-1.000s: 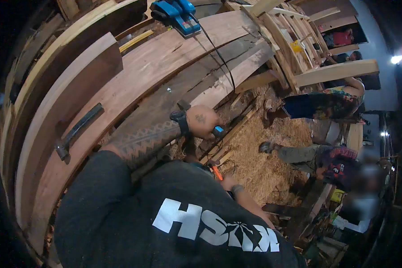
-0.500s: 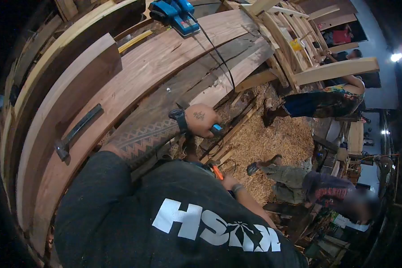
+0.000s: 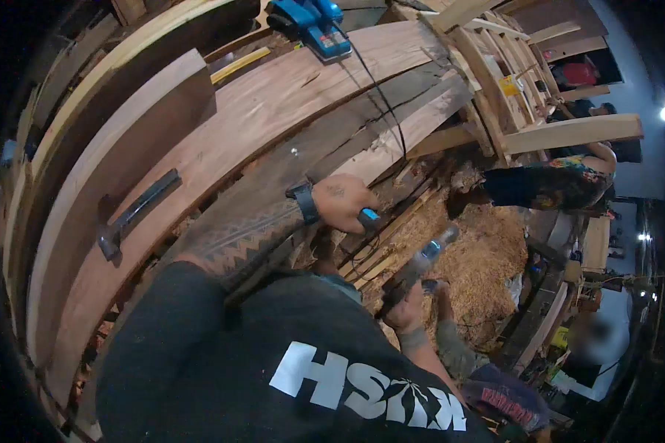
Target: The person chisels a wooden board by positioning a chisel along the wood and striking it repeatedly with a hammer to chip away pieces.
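Observation:
My left hand [image 3: 343, 203], with a dark watch on the wrist, is closed around a small dark tool with a bright blue end [image 3: 369, 215]. It is over the edge of the weathered plank [image 3: 273, 159]. My right hand [image 3: 406, 314] grips a long object [image 3: 421, 260], dark near the fingers and pale bluish at its far end. Motion blur hides its exact kind. A dark hammer [image 3: 137, 212] lies on the long curved board [image 3: 251, 111] to the left. Farther along that board sits a blue corded power planer [image 3: 325, 37].
Wood shavings [image 3: 488, 273] cover the floor ahead. A slatted wooden frame [image 3: 495, 81] stands at upper right, with a person [image 3: 554, 181] beside it. Another person [image 3: 506, 395] is close on my right. Thick curved timber [image 3: 118, 118] stands along the left. The planer's cord crosses the planks.
My right hand has risen, and the long blurred object now shows in it; an orange item beside that hand is out of sight. The nearby person has shifted lower in view.

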Action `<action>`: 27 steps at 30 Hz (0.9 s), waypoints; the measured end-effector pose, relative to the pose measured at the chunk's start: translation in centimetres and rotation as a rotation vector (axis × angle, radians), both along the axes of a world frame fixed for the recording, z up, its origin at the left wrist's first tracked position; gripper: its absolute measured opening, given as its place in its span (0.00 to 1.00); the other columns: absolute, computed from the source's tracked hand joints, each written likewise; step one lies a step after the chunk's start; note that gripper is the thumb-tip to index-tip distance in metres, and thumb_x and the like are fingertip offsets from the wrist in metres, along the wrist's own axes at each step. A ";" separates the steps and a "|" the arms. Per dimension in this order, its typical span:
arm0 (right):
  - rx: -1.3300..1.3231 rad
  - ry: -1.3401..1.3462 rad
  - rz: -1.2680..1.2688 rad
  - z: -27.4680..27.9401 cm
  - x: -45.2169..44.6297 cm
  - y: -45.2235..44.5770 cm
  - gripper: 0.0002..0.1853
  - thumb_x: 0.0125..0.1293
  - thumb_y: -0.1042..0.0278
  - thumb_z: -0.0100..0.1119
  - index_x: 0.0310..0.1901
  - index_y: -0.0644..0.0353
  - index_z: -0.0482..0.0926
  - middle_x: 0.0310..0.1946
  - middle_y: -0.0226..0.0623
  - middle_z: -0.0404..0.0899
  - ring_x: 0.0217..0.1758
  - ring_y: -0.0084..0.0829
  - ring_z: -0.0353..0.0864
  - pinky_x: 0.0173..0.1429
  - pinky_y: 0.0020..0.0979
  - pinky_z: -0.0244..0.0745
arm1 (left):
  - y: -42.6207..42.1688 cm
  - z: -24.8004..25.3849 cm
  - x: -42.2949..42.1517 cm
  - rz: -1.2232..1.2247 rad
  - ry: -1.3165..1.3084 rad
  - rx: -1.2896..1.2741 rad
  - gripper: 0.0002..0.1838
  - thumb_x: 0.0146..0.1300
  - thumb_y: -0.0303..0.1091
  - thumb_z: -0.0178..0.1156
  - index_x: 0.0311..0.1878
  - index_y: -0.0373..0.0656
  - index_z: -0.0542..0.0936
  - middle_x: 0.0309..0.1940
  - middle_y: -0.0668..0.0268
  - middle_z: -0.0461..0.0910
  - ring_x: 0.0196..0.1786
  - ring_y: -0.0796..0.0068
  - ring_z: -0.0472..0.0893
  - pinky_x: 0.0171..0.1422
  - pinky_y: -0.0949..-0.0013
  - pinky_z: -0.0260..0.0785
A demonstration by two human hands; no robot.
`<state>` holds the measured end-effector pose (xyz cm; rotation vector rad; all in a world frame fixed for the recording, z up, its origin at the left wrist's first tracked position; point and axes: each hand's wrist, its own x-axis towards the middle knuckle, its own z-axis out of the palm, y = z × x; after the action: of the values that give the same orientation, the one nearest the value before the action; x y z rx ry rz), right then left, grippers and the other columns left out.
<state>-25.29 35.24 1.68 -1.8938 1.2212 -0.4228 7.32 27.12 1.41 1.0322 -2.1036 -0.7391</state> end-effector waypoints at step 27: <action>-0.323 -0.531 0.048 9.4 5.6 -1.5 0.18 0.72 0.50 0.60 0.40 0.58 0.75 0.25 0.37 0.75 0.27 0.36 0.74 0.33 0.38 0.70 | -0.5 1.3 2.8 -0.022 0.208 0.120 0.15 0.41 0.37 0.71 0.30 0.40 0.78 0.22 0.54 0.77 0.30 0.48 0.79 0.36 0.53 0.70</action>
<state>-19.65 33.75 11.04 -1.8925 0.7828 -1.0711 10.11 26.61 2.67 0.9519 -1.9140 -0.9521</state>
